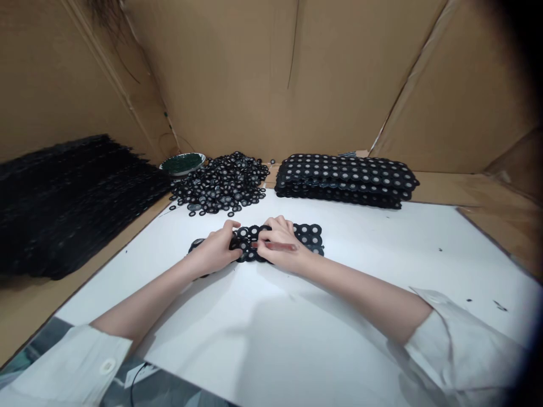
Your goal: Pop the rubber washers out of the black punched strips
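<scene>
A panel of joined black rings with pale centres (pixel 311 239) lies across the white work surface in front of me. My left hand (pixel 215 249) holds its left part, the thumb at the near edge and the index finger at the far edge. In my right hand (pixel 282 243) is a slim reddish-brown stick-like tool (pixel 280 246), lying across the palm side with its left end against the rings near the panel's middle. The tool's working tip is too small to make out. Both hands hide parts of the panel.
Beyond the panel lies a heap of loose black rings (pixel 231 181), beside a bowl of dark green bits (pixel 182 164). Finished-looking ring panels (pixel 343 172) are stacked at the back right. A large pile of black strands (pixel 72 203) fills the left. Cardboard walls (pixel 254 73) enclose the white surface (pixel 360 237).
</scene>
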The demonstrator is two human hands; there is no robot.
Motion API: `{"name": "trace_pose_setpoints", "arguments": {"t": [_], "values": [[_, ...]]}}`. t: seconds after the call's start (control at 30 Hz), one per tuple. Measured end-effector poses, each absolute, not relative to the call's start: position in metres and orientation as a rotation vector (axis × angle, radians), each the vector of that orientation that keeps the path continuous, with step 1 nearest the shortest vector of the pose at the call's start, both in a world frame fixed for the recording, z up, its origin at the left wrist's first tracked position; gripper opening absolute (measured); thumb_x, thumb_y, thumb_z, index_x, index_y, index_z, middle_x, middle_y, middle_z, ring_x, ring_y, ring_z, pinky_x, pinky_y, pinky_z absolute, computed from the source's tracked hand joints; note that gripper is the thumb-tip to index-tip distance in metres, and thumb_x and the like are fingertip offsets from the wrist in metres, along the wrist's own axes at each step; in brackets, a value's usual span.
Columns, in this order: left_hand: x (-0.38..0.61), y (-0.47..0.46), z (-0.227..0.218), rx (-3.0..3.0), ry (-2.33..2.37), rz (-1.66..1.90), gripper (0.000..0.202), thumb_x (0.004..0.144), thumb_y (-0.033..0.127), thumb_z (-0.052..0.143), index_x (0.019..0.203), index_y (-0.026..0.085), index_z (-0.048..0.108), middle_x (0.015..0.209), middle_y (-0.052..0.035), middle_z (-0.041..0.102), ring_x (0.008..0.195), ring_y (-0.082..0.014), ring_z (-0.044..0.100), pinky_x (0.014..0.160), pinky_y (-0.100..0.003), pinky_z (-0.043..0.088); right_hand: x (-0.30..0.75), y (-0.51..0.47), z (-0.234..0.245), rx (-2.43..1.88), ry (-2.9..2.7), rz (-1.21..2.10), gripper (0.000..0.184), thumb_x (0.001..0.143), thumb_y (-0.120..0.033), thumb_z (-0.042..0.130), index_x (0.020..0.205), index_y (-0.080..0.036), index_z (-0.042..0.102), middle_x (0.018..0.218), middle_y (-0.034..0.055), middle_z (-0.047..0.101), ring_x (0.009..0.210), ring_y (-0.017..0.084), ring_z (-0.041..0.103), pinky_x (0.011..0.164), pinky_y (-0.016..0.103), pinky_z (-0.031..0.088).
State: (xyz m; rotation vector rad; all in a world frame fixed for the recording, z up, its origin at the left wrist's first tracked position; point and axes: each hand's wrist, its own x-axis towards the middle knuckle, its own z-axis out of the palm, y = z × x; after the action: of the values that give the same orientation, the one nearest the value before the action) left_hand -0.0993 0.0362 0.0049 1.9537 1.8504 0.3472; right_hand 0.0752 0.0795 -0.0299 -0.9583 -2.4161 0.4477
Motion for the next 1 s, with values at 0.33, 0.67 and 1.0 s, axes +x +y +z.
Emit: {"name": "trace_pose_setpoints", "arguments": {"t": [0.33, 0.67, 1.0], "values": [[-0.106, 0.042, 0.013, 1.987, 1.727, 0.203, 0.036, 0.058, 0.034, 0.059, 0.091, 0.02, 0.053, 0.084, -0.003, 0.06, 0.076, -0.0216, 0.054, 0.061, -0.027, 0.038, 0.079, 0.08, -0.022, -0.93, -2.393, 0.716, 0.024, 0.075, -0.021, 0.047, 0.052, -0.018, 0.052, 0.08, 0.0006, 0.049, 0.087, 0.015, 0.041, 0.083, 0.034, 0.028], [-0.11, 0.043, 0.01, 1.903, 1.762, 0.129, 0.019, 0.057, 0.037, 0.057, 0.058, 0.019, 0.053, 0.052, 0.0029, 0.052, 0.052, -0.0149, 0.047, 0.046, -0.024, 0.029, 0.078, 0.072, -0.023, -0.837, -2.402, 0.646, 0.023, 0.075, -0.02, 0.046, 0.053, -0.019, 0.053, 0.087, 0.0006, 0.052, 0.095, 0.016, 0.039, 0.088, 0.035, 0.025], [-0.1, 0.038, 0.013, 1.779, 1.75, 0.194, 0.019, 0.059, 0.035, 0.055, 0.057, 0.019, 0.046, 0.052, 0.004, 0.043, 0.05, -0.0116, 0.039, 0.044, -0.022, 0.027, 0.076, 0.07, -0.03, -0.893, -2.441, 0.345, 0.018, 0.074, -0.023, 0.047, 0.059, -0.018, 0.054, 0.086, 0.0039, 0.047, 0.091, 0.02, 0.036, 0.084, 0.038, 0.025]]}}
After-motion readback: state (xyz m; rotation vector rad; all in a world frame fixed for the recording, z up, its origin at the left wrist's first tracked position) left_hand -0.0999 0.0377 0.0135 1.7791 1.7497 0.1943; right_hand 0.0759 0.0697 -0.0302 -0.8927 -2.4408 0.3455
